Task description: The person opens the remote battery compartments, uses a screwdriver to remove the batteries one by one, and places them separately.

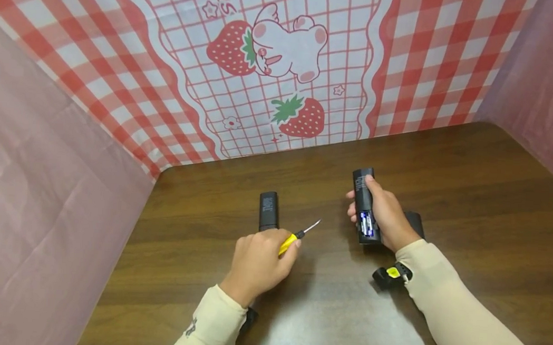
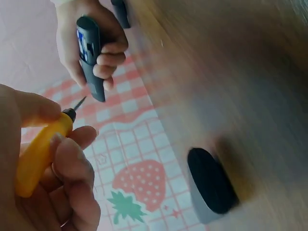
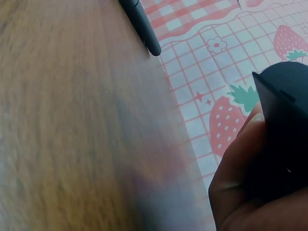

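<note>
My left hand (image 1: 263,261) grips the yellow handle of a screwdriver (image 2: 41,156), its thin metal shaft pointing up and to the right in the head view. In my right hand (image 1: 390,216) I hold a black remote control (image 1: 363,193), back side up. Its battery compartment is uncovered, and batteries (image 1: 366,224) with blue and silver wraps show inside. The screwdriver tip stays apart from this remote. A second black remote (image 1: 268,209) lies on the table just beyond my left hand, which hides its near end. The right wrist view shows the held remote (image 3: 288,91) dark and close up.
Partly hidden behind my right wrist, a black object (image 1: 415,223) sits on the brown wooden table (image 1: 199,199). A red-and-white checked cloth (image 1: 430,60) with strawberries hangs at the back. Pink cloth (image 1: 44,169) hangs at both sides.
</note>
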A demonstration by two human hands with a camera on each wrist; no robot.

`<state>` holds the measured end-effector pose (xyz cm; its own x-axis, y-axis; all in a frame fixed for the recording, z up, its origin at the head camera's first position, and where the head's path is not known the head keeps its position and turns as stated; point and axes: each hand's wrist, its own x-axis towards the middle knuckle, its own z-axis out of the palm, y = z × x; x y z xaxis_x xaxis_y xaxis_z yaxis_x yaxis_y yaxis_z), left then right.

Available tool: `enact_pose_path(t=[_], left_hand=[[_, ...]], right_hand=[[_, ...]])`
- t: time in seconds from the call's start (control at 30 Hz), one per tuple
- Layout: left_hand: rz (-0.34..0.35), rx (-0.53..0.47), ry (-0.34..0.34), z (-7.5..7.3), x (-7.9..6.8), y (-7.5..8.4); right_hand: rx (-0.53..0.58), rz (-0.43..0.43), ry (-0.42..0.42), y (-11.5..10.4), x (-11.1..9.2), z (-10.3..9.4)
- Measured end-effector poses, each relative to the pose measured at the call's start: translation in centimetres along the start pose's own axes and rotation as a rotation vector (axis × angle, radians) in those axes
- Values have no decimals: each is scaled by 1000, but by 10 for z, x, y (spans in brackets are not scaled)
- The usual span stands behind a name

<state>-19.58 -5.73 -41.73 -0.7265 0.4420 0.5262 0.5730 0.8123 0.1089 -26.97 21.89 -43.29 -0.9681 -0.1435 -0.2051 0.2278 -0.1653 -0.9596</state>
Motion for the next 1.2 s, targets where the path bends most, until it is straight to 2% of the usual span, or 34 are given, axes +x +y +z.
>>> enact_pose_path(t=[0.1,0.23,0.5,0.83,1.2], left_hand=[[50,31,12,1,-1,8],[113,23,-6,3,0,18],[217,2,-47,4,7,35],[236,-2,-22,6,14,47],[225,76,-15,11,15,54]], right_hand=[[5,22,7,-1,-1,0],[-15,40,17,-1,-2,1],[1,23,46,1,0,5],[6,32,47,3,-1,7],[13,19,51,4,-1,7]])
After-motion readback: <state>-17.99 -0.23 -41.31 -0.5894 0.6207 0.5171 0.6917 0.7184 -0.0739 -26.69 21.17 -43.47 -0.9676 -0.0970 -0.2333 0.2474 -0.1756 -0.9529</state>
